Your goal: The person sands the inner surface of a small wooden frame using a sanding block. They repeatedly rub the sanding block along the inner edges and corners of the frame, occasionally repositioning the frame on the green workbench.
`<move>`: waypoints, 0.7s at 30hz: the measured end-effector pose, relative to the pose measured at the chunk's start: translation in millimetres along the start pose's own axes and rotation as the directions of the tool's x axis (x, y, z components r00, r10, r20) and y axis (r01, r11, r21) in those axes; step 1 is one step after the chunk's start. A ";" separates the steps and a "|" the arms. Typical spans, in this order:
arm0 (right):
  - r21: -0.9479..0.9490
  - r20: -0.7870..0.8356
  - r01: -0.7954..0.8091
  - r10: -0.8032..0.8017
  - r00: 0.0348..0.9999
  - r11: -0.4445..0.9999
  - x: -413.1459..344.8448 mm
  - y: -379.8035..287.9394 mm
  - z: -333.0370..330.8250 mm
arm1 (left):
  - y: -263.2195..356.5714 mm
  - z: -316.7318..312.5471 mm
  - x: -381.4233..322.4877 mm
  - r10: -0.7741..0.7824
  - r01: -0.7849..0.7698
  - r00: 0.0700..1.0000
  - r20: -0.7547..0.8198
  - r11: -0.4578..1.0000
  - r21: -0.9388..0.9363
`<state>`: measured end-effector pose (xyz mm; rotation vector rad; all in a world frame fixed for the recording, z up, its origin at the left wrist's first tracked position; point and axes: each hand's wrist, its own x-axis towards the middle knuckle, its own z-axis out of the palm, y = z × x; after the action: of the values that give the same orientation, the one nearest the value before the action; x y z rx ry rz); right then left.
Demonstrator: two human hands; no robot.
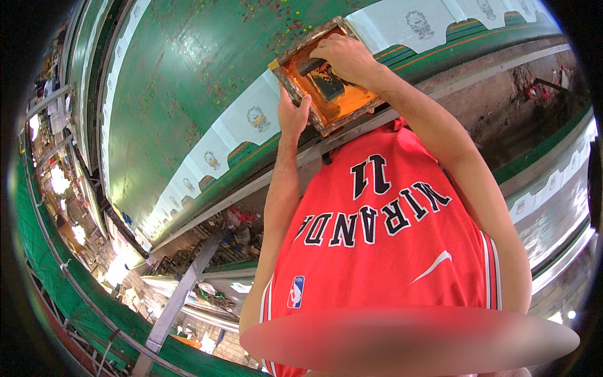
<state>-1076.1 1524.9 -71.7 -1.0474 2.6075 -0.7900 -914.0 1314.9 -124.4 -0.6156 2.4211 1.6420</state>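
Observation:
A wooden screen-printing frame (301,47) smeared with orange ink lies tilted over the near edge of a long green table (188,61). My left hand (294,113) grips its left side, thumb on the rim. Inside the frame, my right hand (341,54) has its fingers closed around a dark, flat-edged tool, apparently a squeegee (308,67), mostly covered by the hand. A dark rectangular patch (330,87) shows amid the orange ink. Pale cut fabric pieces (245,113) lie in a row along the table, each with a small printed figure; the one nearest the frame has some yellow-orange in it.
A metal rail (212,209) runs along the table's near edge, close to my body. More pale pieces (419,23) continue to the right of the frame. Another table with pale pieces (551,188) stands at the right, and a grey metal beam (183,292) slants at the lower left.

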 end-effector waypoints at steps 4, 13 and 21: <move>0.004 0.031 -0.003 0.003 1.000 1.000 -8.3 -4.3 4.6 | -5.1 0.1 4.3 0.169 -0.165 0.985 -0.036 0.983 0.082; 0.060 0.095 -0.007 0.001 0.995 0.998 -100.9 -31.7 -11.9 | 12.6 4.9 -2.1 -0.038 0.037 0.999 0.004 0.990 0.137; -0.053 0.076 -0.069 0.073 0.994 0.996 -14.0 -6.2 -11.6 | 0.4 1.3 -3.1 0.111 -0.111 0.994 -0.002 0.992 0.066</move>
<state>-1067.0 1535.5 -58.6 -0.9719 2.5956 -0.6577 -911.5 1316.9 -123.5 -0.4849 2.5452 1.5940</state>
